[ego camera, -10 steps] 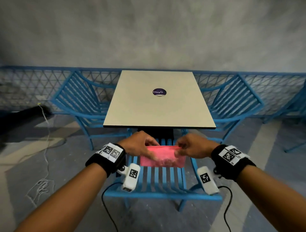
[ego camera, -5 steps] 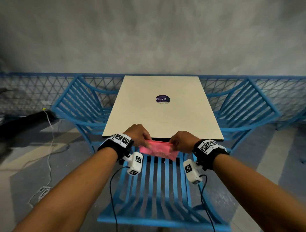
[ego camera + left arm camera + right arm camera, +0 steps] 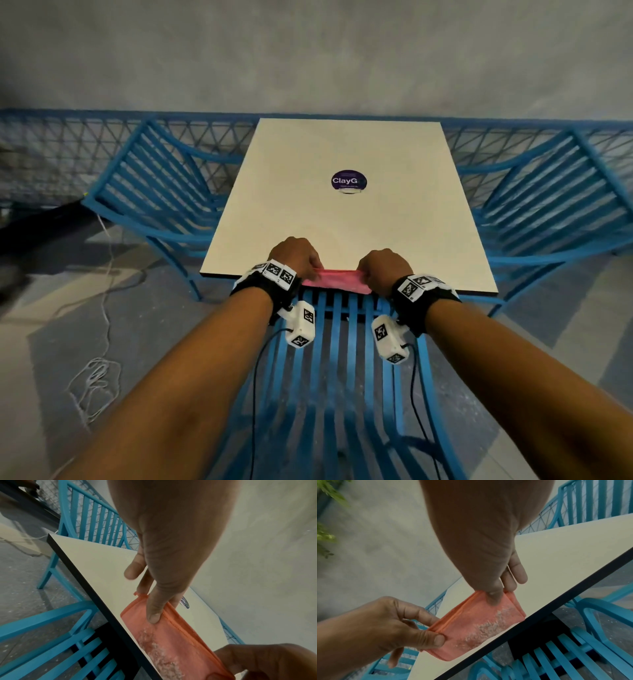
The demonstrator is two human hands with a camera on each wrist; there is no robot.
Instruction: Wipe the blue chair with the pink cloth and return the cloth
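The folded pink cloth (image 3: 337,279) (image 3: 171,635) (image 3: 476,623) hangs stretched between my two hands just over the near edge of the cream table (image 3: 342,222). My left hand (image 3: 317,270) (image 3: 154,609) pinches its left end between thumb and fingers. My right hand (image 3: 368,274) (image 3: 494,596) pinches the right end the same way. A whitish dusty smear shows on the cloth's lower face. The blue slatted chair (image 3: 325,421) stands directly below my forearms, its seat pushed partly under the table.
Two more blue chairs flank the table, one on the left (image 3: 147,192) and one on the right (image 3: 548,205). A purple round sticker (image 3: 348,181) marks the tabletop. Blue mesh fencing (image 3: 51,147) runs along the grey wall. A white cord (image 3: 96,377) lies on the floor.
Both hands have carried the cloth up from the chair seat and forward to the table's near edge. The cloth now looks folded narrower between them.
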